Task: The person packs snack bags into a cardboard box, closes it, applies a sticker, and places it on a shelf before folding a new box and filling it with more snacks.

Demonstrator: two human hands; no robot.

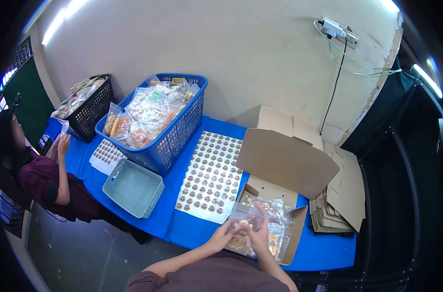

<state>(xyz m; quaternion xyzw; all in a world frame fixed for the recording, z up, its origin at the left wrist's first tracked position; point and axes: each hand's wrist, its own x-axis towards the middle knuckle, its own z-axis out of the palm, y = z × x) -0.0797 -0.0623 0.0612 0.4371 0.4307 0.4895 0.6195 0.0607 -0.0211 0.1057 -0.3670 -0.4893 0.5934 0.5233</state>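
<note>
A pale wall (231, 53) is seen behind a worktop (187, 231) covered in blue, on which an open cardboard box (295, 233) is set near the edge closest to the camera. Over the near left part of the box, a clear plastic bag (238, 239) partly filled with pale, rounded pieces is held between two bare hands. The bag is gripped at its left side by the left hand (220, 240) and at its right by the right hand (259, 236), the two brought close together. Inside the box, clear packets (275, 212) are laid, some marked with round labels, while a broad brown panel (287, 160) is raised at its far side. Flattened cardboard (331, 214) is stacked to the right of the box. Just to its left, a large sheet of round stickers (210, 177) is spread flat. Farther left of the box, a blue basket (175, 131) is heaped with filled clear bags, with a grey-green tray (134, 187) placed in front of it and a smaller sticker sheet (106, 155) partly covered beside them. At the far left from the box, a black basket (97, 108) is piled with more packets, and a small clear item (64, 127) is held up by a co-worker in a maroon top (56, 182). High on the wall, beyond the box and to its right, a white plug (331, 28) is fitted, with a black cable (334, 92) hung below.
</note>
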